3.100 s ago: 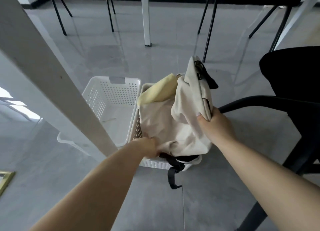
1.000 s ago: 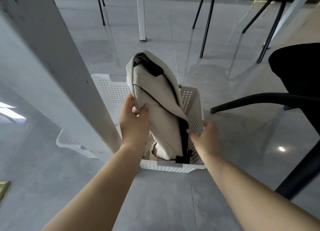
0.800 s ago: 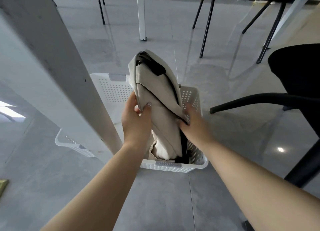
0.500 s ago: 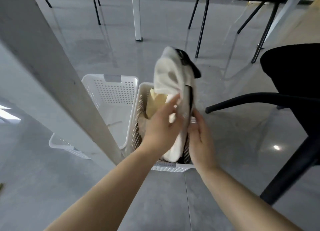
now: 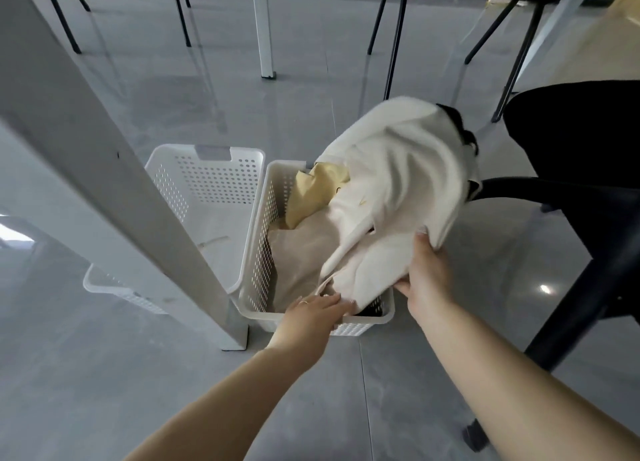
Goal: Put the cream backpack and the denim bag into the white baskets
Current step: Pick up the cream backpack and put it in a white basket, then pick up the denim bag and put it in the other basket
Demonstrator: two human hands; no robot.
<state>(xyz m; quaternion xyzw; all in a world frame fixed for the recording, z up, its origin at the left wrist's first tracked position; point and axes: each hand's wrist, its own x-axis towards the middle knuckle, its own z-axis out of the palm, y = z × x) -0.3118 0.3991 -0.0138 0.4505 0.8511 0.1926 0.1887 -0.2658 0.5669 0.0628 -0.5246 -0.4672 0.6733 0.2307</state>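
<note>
The cream backpack (image 5: pixel 398 190) with black straps leans out over the right rim of the right white basket (image 5: pixel 258 253), its lower end inside. My right hand (image 5: pixel 427 273) grips the backpack's lower right edge. At the basket's near rim, my left hand (image 5: pixel 317 313) touches the backpack's bottom corner; I cannot tell if it grips. A yellow lining or cloth (image 5: pixel 317 190) shows at the basket's far end. The left white basket (image 5: pixel 207 164) stands beside it with only a small scrap on its floor. No denim bag is in view.
A slanted white table leg (image 5: pixel 104 170) crosses in front of the left basket. A black chair (image 5: pixel 581 170) stands close on the right. More chair legs and a white post (image 5: pixel 263 28) stand on the grey floor farther back.
The backpack has swung from upright to leaning right over the basket rim. My right hand moved to its lower right edge, and my left hand dropped to the basket's near rim.
</note>
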